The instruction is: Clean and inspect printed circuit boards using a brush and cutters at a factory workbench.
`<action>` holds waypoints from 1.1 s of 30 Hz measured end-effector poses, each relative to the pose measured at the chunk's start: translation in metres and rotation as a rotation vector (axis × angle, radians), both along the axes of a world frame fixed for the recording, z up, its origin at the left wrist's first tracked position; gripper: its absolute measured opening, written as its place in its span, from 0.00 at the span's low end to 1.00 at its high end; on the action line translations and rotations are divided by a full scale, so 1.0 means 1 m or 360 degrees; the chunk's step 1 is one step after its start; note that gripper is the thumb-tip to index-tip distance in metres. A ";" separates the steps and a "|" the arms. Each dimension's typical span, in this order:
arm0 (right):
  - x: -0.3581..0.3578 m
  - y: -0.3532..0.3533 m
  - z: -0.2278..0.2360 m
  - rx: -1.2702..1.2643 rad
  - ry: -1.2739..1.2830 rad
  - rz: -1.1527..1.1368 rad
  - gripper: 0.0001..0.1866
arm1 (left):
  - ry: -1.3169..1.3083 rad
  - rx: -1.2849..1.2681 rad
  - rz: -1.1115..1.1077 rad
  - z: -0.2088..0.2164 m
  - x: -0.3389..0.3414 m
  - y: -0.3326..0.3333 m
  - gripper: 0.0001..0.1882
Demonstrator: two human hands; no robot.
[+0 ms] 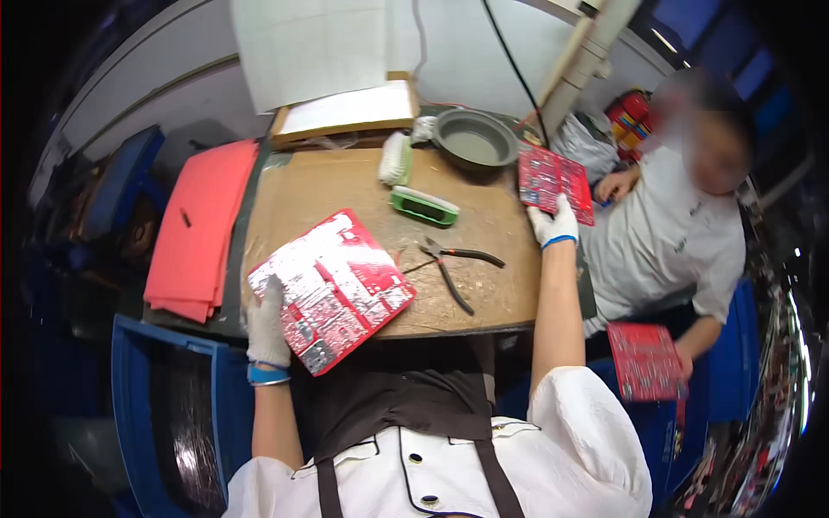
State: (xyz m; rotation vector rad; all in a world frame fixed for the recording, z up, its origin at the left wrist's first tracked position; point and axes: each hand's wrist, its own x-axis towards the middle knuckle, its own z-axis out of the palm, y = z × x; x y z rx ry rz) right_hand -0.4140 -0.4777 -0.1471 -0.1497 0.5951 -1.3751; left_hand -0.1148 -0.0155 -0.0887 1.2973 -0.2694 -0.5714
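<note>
Red circuit board (350,281), its face shiny, sits tilted over the near left part of the brown surface (298,186), one corner past the near edge; whether it touches the surface I cannot tell. The gloved left hand (269,324) has a closed grip on its left edge. Off to the right, the gloved right hand (553,224) is closed on the lower edge of a second red board (553,180), held out beside a co-worker (673,224), whose one hand is close to that board and whose other holds a third red board (643,363) lower down. Between the person's hands lie pliers (436,250), handles spread. Beyond them are a green block-shaped brush (425,207), a white-bristled brush (395,160) and a round grey bowl (475,140). Pink sheets (200,229) are stacked at far left, above a blue crate (131,388).
</note>
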 end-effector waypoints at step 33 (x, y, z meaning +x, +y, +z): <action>0.218 0.169 0.071 -0.0245 -0.0008 0.1815 0.13 | 0.0256 -0.0073 -0.0479 0.019 0.004 -0.009 0.24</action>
